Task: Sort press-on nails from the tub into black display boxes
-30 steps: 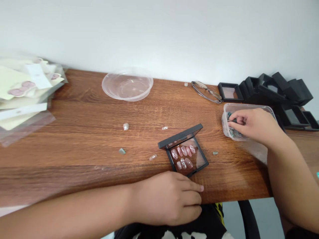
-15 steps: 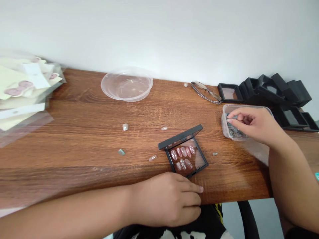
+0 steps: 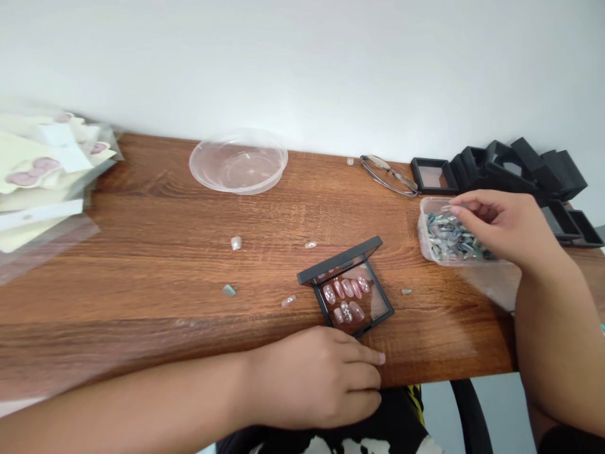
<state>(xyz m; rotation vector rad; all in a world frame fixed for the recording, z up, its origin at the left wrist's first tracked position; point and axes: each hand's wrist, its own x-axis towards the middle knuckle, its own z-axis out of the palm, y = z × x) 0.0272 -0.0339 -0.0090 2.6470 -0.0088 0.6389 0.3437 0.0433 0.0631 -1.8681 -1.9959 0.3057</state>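
Observation:
My right hand point(image 3: 515, 230) is over a clear plastic tub point(image 3: 428, 252) full of press-on nails point(image 3: 451, 236) in teal and grey. Its thumb and forefinger pinch a small pale press-on nail point(image 3: 445, 208). At the table's front edge my left hand point(image 3: 321, 378) lies palm down, fingers loosely stretched, right beside a black-framed case point(image 3: 388, 310). The case's lid point(image 3: 340, 260) stands raised. Two rows of pink and silver press-on nails point(image 3: 347, 289) lie inside it. Whether my left thumb touches the case is hidden.
Loose nails point(image 3: 229, 290) are scattered over the wooden table point(image 3: 155, 252). Eyeglasses point(image 3: 390, 176) and stacked black cases point(image 3: 510, 170) line the back right. A round clear container point(image 3: 239, 164) stands against the wall, and bagged cards point(image 3: 42, 170) fill the left.
My right hand has risen and shifted right from low in the tub, exposing more of the nails there. My left hand and the case keep their places.

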